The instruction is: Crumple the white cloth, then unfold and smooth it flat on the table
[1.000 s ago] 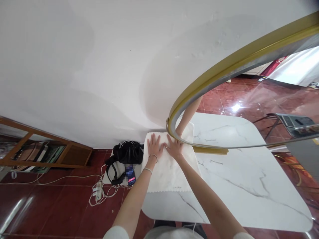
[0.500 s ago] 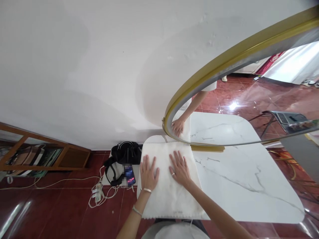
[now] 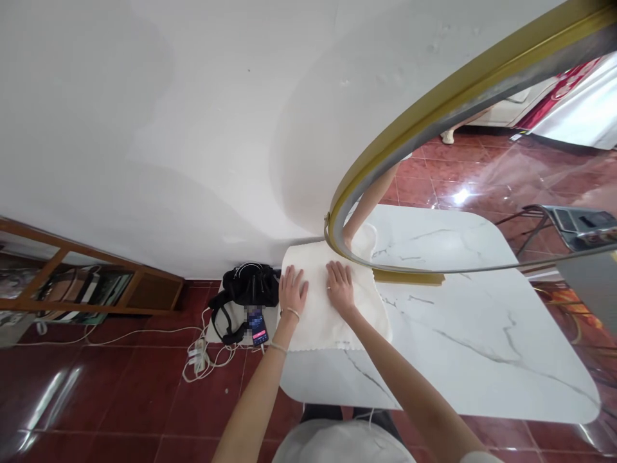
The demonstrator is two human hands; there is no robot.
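Observation:
A white cloth (image 3: 321, 325) with a scalloped edge lies over the left end of the white marble-patterned table (image 3: 448, 347). My left hand (image 3: 292, 292) rests palm down on its left part, fingers stretched out and apart. To the right, my right hand (image 3: 340, 287) also presses flat on the cloth, its fingers extended but closer together. Neither hand grips anything. At the back the cloth reaches the wall, and its right side is slightly wavy.
A gold-framed round mirror (image 3: 380, 161) stands at the back of the table on a gold base (image 3: 409, 277), reflecting my arm. Left of the table are a black bag (image 3: 250, 285), a phone (image 3: 257, 326), a power strip (image 3: 199, 357) with cables, and a wooden cabinet (image 3: 154, 286).
Both hands have slid forward towards the wall, and the cloth has moved with them. Its near edge now lies farther back, exposing the table's front left part. The view has shifted a little.

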